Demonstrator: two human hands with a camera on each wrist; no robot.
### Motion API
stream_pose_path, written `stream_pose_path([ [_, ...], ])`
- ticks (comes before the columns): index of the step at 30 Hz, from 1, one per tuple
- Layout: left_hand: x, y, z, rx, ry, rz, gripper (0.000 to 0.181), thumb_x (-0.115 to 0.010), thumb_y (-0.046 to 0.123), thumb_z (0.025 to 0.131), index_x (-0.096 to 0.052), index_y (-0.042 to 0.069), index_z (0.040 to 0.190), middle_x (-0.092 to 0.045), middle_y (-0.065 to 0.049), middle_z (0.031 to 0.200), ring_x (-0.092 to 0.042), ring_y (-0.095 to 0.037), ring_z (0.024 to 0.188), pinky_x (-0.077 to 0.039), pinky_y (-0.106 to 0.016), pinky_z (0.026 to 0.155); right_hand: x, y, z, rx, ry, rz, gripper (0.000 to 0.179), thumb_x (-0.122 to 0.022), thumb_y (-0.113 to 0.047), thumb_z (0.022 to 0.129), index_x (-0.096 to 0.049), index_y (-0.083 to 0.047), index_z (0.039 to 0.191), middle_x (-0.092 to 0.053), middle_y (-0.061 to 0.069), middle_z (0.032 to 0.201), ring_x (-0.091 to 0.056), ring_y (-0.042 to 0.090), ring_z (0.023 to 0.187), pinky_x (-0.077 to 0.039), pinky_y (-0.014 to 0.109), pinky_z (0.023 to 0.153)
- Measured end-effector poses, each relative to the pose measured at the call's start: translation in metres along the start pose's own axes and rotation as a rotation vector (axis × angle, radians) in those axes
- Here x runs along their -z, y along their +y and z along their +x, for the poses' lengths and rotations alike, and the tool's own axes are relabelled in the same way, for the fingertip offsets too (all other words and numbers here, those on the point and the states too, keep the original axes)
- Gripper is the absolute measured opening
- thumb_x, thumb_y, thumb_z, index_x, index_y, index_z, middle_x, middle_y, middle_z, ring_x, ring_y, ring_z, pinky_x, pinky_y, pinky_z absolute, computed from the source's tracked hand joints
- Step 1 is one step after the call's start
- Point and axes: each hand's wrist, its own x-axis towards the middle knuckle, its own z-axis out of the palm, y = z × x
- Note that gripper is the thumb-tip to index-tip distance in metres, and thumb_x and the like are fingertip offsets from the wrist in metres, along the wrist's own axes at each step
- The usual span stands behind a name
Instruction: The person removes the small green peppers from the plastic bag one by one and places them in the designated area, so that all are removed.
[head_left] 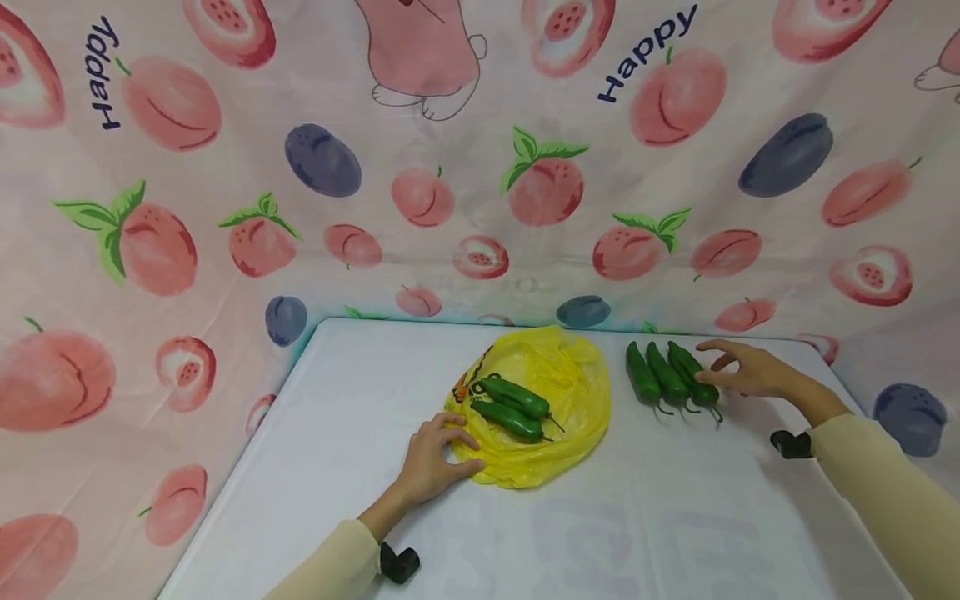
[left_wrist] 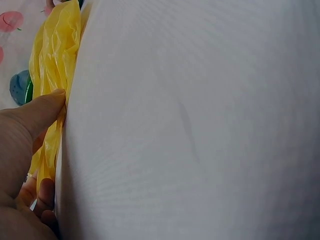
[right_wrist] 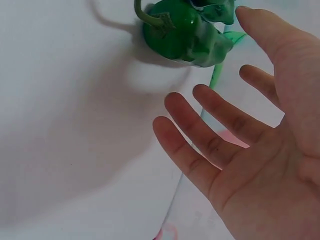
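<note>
A yellow plastic bag (head_left: 577, 425) lies spread on the white table, with two long green peppers (head_left: 516, 397) side by side on it. My left hand (head_left: 435, 457) holds the bag's left edge, thumb below and fingers curled over the plastic. The left wrist view shows the thumb (left_wrist: 47, 111) against the crumpled yellow plastic (left_wrist: 55, 45). To the right of the bag, three more green peppers (head_left: 669, 375) lie in a row, stems toward me. My right hand (head_left: 750, 371) is beside the rightmost one, fingers spread and holding nothing. The right wrist view has that pepper (right_wrist: 172, 32) just beyond the fingertips.
The white table (head_left: 360, 375) ends at a back edge close behind the bag and the pepper row. A fruit-print cloth (head_left: 465, 150) hangs behind it and at both sides. A small black device (head_left: 399, 563) sits at each wrist.
</note>
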Motion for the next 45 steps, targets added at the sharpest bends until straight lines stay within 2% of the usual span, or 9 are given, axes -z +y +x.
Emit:
stream_pose_path([
  [5, 0.0, 0.0, 0.001, -0.002, -0.001, -0.001, 0.02, -0.088, 0.033, 0.082, -0.078, 0.021, 0.093, -0.06, -0.006, 0.13, -0.051, -0.031, 0.121, -0.032, -0.06, 0.103, 0.004, -0.006, -0.002, 0.009, 0.063, -0.053, 0.075, -0.07, -0.044, 0.097, -0.039, -0.004, 0.152, -0.057, 0.038, 0.129, -0.064, 0.05, 0.104, -0.057, 0.056, 0.076],
  [11, 0.001, 0.0, 0.0, -0.01, -0.001, -0.006, 0.019, -0.089, 0.031, 0.082, -0.078, 0.02, 0.094, -0.06, -0.006, 0.13, -0.051, -0.032, 0.122, -0.031, -0.061, 0.104, 0.01, -0.018, -0.006, 0.044, 0.118, 0.008, 0.078, -0.07, -0.038, 0.098, -0.031, -0.006, 0.157, -0.049, 0.041, 0.137, -0.064, 0.052, 0.107, -0.055, 0.061, 0.081],
  [16, 0.001, 0.0, -0.001, -0.008, 0.001, 0.003, 0.019, -0.088, 0.031, 0.082, -0.078, 0.021, 0.094, -0.06, -0.006, 0.129, -0.051, -0.031, 0.121, -0.032, -0.061, 0.103, 0.015, -0.029, -0.006, 0.053, 0.172, 0.032, 0.082, -0.07, -0.039, 0.098, -0.026, -0.009, 0.161, -0.044, 0.038, 0.144, -0.058, 0.057, 0.116, -0.051, 0.067, 0.086],
  [25, 0.0, -0.001, -0.002, -0.011, 0.002, 0.0, 0.02, -0.088, 0.032, 0.082, -0.078, 0.02, 0.094, -0.06, -0.006, 0.129, -0.051, -0.029, 0.119, -0.032, -0.06, 0.102, 0.016, -0.043, -0.002, 0.09, 0.264, 0.051, 0.079, -0.072, -0.038, 0.097, -0.031, -0.011, 0.159, -0.047, 0.036, 0.144, -0.061, 0.054, 0.114, -0.054, 0.064, 0.083],
  [35, -0.001, -0.002, -0.002, -0.015, 0.012, 0.011, 0.02, -0.088, 0.032, 0.082, -0.078, 0.021, 0.094, -0.06, -0.006, 0.129, -0.052, -0.029, 0.119, -0.033, -0.059, 0.1, 0.012, -0.058, 0.005, 0.151, 0.264, 0.07, 0.076, -0.073, -0.034, 0.097, -0.035, -0.011, 0.158, -0.051, 0.034, 0.14, -0.062, 0.054, 0.113, -0.054, 0.064, 0.082],
  [45, -0.001, -0.001, -0.001, -0.019, 0.014, 0.012, 0.019, -0.089, 0.031, 0.081, -0.078, 0.021, 0.093, -0.06, -0.005, 0.128, -0.052, -0.029, 0.119, -0.034, -0.058, 0.099, -0.001, -0.078, 0.015, 0.176, 0.239, 0.091, 0.075, -0.072, -0.039, 0.097, -0.035, -0.014, 0.158, -0.051, 0.029, 0.141, -0.063, 0.049, 0.115, -0.055, 0.061, 0.086],
])
